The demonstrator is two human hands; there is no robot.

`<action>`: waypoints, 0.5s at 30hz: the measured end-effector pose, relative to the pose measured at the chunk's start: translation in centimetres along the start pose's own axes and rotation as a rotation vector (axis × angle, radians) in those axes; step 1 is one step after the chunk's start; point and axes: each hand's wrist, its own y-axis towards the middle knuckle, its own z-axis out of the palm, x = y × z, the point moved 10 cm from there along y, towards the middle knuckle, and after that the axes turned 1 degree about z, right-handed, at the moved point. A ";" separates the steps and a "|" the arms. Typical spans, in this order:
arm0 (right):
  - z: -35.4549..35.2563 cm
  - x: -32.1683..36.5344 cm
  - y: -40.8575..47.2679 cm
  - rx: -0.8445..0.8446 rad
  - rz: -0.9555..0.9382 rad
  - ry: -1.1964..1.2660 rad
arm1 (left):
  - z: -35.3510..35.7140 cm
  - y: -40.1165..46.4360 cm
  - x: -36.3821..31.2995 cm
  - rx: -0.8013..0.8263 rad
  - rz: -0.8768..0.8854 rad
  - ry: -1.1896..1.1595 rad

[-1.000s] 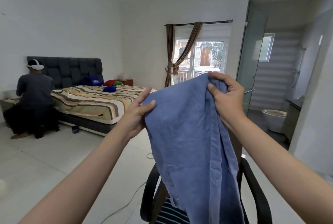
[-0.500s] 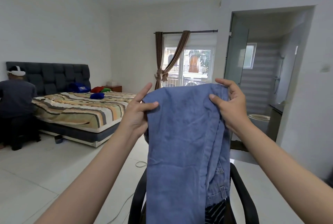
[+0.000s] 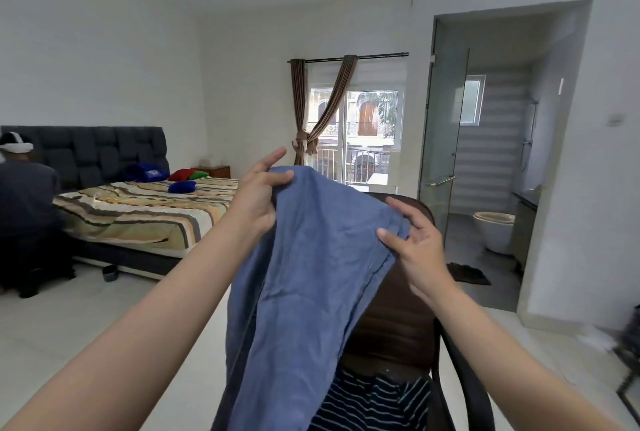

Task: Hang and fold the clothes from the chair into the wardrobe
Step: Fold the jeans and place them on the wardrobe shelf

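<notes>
A blue garment [image 3: 311,278] hangs in front of me, held up by both hands. My left hand [image 3: 258,200] pinches its upper left corner between thumb and fingers. My right hand [image 3: 417,247] grips the upper right edge, lower than the left. The cloth drapes down over a dark brown office chair [image 3: 391,319], hiding its left side. A navy striped garment [image 3: 377,403] lies on the chair's seat. No wardrobe shows in this view.
A bed [image 3: 145,216] with striped bedding stands at the left, and a person [image 3: 24,216] sits beside it. A window [image 3: 356,132] with curtains is at the back. A glass door [image 3: 443,139] opens to a bathroom with a toilet [image 3: 493,229] at the right.
My right hand has dropped lower and to the right with the cloth's edge, uncovering the chair's backrest. My left hand has risen slightly. The view has shifted right.
</notes>
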 end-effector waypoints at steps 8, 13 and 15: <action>3.1 1.5 2.5 -0.063 0.030 0.082 | -4.7 -1.2 2.2 0.141 -0.071 0.262; 4.0 1.6 4.5 -0.076 0.046 0.093 | -5.9 -1.7 3.9 0.222 -0.297 0.413; 3.5 1.6 4.9 -0.098 0.045 0.078 | -5.9 -1.7 3.7 0.173 -0.283 0.410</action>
